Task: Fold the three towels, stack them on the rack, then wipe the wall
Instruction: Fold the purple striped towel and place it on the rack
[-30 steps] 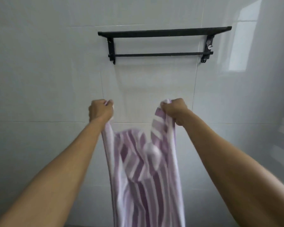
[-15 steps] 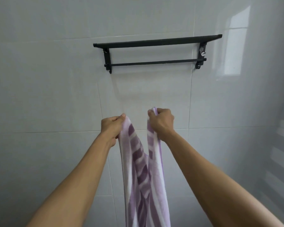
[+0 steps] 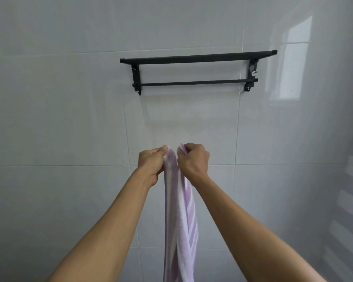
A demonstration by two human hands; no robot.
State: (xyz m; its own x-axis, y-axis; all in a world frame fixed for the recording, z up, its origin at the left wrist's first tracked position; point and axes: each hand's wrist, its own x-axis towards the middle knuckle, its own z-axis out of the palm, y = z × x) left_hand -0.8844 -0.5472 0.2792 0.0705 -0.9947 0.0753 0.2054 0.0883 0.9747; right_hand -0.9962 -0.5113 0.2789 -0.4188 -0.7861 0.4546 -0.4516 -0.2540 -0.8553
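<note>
While both arms reach out toward the wall, my left hand point(image 3: 151, 162) pinches one top corner of the purple-and-white striped terry towel point(image 3: 180, 220) between thumb and curled fingers, and my right hand point(image 3: 194, 159) grips the other corner the same way; the two hands sit just beside each other, the corners nearly touching. Item held: one towel, doubled lengthwise, hanging straight down between my forearms in front of the tiles and running out of view at the bottom edge. Long axis: vertical; held corners point up, the free end points down, the stripes run mostly along the length. Item above: black metal wall rack point(image 3: 198, 58) with a flat top shelf and a thinner lower bar, well apart from the towel, nothing resting on it. Item behind: glossy white tiled wall point(image 3: 69, 119), with window light reflected at right. Progress, as I judge it: first fold of one towel just being closed; no other towels in view, no stack on the rack, wall wiping not yet begun.
</note>
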